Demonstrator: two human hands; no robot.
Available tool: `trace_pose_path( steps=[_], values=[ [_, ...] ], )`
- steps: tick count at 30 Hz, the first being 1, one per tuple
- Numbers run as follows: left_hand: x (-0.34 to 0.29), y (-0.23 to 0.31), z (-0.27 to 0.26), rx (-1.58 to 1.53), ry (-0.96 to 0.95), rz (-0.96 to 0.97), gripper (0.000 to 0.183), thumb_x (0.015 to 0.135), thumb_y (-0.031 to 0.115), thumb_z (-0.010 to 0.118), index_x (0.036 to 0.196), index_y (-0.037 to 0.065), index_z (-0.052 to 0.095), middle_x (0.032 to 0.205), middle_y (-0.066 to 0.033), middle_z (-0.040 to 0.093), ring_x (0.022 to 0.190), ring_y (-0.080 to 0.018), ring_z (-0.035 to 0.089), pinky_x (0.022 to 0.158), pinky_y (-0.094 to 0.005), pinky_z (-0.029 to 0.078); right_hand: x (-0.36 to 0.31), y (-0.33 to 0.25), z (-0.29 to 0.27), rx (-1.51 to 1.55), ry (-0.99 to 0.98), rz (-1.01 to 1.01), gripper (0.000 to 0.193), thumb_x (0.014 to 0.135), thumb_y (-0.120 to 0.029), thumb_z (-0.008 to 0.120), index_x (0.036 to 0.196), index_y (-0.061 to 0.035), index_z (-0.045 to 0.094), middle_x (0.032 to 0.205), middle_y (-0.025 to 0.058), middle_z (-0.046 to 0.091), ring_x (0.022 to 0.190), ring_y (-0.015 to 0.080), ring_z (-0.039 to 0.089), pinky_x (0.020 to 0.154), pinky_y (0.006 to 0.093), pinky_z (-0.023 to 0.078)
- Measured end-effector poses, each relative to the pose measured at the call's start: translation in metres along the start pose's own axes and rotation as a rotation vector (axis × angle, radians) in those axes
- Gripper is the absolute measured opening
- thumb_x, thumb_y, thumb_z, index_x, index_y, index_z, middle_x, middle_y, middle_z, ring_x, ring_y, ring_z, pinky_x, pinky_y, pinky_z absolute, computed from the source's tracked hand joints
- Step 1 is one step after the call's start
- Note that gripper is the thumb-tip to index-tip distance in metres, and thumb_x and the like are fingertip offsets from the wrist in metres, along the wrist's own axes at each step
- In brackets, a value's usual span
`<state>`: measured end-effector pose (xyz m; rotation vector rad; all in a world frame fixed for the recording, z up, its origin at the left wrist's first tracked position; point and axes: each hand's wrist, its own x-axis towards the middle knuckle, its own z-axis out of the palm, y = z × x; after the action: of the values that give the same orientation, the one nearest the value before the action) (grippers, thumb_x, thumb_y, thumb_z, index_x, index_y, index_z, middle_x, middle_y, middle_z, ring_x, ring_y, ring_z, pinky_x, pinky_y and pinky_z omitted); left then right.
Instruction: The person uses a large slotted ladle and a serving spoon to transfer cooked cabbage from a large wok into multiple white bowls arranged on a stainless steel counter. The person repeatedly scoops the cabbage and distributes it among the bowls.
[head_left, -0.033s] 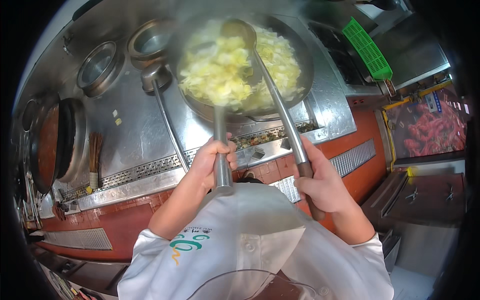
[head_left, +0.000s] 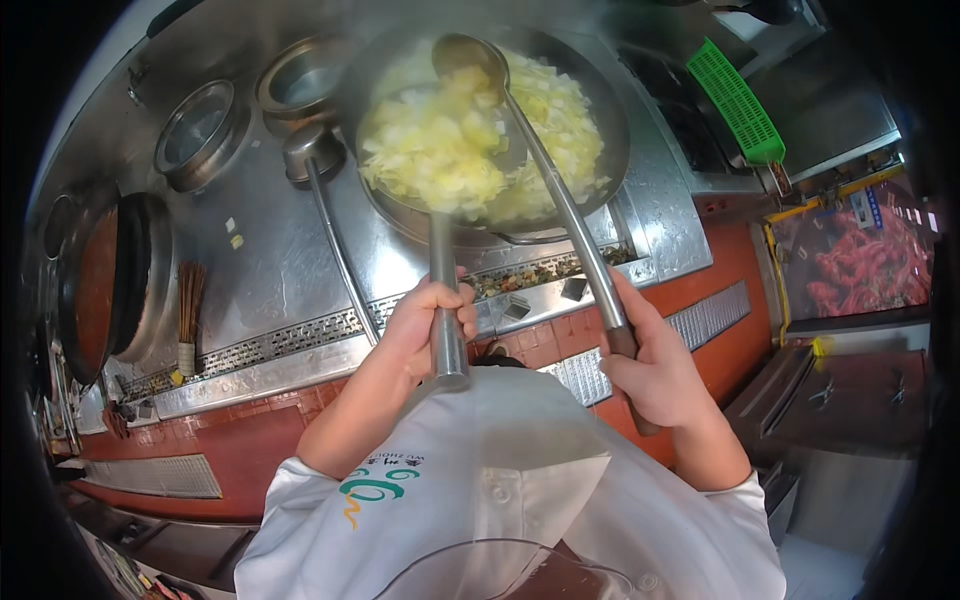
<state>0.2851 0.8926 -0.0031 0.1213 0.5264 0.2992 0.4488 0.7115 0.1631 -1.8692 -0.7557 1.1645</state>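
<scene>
At the far left, dark pans [head_left: 140, 285] are grouped together, and a bristle brush [head_left: 189, 310] lies beside them on the metal surface [head_left: 265, 245]. Further right, round metal basins [head_left: 225, 130] sit toward the back; a spare ladle [head_left: 305, 150] lies with its handle sloping to the front edge, so it looks likely to limit sideways room there. The left hand [head_left: 425, 320] has its fingers wrapped closed around the wok handle [head_left: 449, 350], which points back at the person. Ahead is the broad wok [head_left: 615, 130], filled with steaming pale chopped leaves [head_left: 430, 165]; stirring these seems the step in hand. The long ladle [head_left: 552, 180] crosses the near rim, its bowl over the far part; whether it touches the leaves is hard to tell. The right hand's [head_left: 655, 365] fingers are curled closed around its brown grip. The next move probably calls for drawing the bowl through the leaves along the curved wall, the wok held steady. More room to swing appears to lie rightward, before the green basket [head_left: 738, 102].
</scene>
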Motion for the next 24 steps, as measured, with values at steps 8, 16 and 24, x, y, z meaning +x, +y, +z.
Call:
trace_pose_path(
  steps=[8,16,24],
  values=[
    [0.001,-0.003,-0.002,-0.109,0.036,-0.033,0.053,0.075,-0.004,0.052,0.124,0.010,0.040,0.086,-0.0094,0.051,0.065,-0.0190,0.056,0.056,-0.0346,0.053,0.060,0.015,-0.017,-0.857,0.158,-0.309,0.075,0.076,0.001,0.058,0.147,-0.0046,0.034,0.092,0.0231,0.062,0.086,0.0415,0.062,0.077,0.0472,0.049],
    [-0.007,0.001,0.009,-0.102,0.073,-0.043,0.047,0.073,-0.002,0.051,0.118,0.009,0.045,0.081,-0.0046,0.047,0.059,-0.0134,0.048,0.051,-0.0279,0.046,0.081,0.038,-0.048,-1.522,0.134,-0.463,0.075,0.077,0.001,0.057,0.147,-0.0231,0.041,0.086,0.0111,0.057,0.071,0.0306,0.063,0.062,0.0416,0.053],
    [-0.008,-0.003,-0.002,-0.102,-0.021,-0.079,0.048,0.074,-0.005,0.051,0.119,0.007,0.039,0.080,-0.0077,0.048,0.059,-0.0167,0.051,0.051,-0.0328,0.047,0.057,0.046,-0.076,-1.697,0.297,-0.730,0.080,0.073,0.000,0.061,0.146,-0.0263,0.044,0.076,0.0068,0.049,0.058,0.0222,0.055,0.053,0.0345,0.049]
  ],
)
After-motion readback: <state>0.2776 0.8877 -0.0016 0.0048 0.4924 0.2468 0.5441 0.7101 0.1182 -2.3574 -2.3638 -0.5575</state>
